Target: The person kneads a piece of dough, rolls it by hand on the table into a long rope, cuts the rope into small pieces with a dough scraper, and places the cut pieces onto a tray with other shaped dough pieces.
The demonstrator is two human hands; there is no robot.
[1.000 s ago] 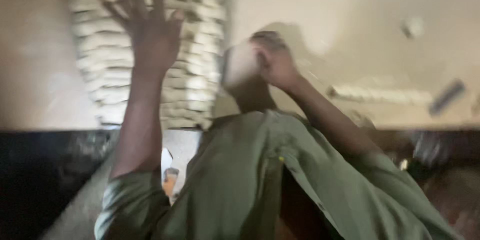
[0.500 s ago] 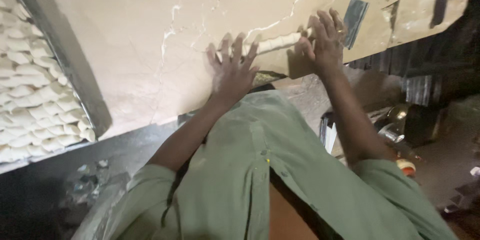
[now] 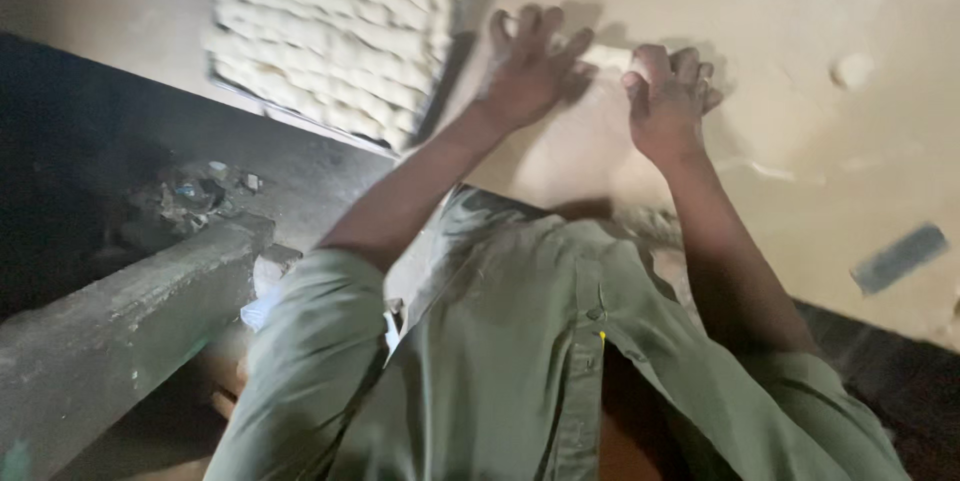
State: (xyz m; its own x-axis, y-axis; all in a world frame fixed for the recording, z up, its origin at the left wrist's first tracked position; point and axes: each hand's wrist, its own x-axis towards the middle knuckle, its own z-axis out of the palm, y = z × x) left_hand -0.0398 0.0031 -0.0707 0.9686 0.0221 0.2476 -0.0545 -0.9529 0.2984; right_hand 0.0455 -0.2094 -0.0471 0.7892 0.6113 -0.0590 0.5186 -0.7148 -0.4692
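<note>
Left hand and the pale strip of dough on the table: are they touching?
Touching. In the head view the left hand lies flat with its fingers spread over the strip of dough, which runs on to the right hand.

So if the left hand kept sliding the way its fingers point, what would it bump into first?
The left hand points up the floured table, past the dough piece beside it. Ahead looks bare as far as the picture shows. The tray of dough pieces sits off to its left, though depth is unclear.

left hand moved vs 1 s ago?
Yes. It was raised over the tray of dough rows; the left hand now lies flat on the floured table, right of the tray, against the dough piece.
</note>
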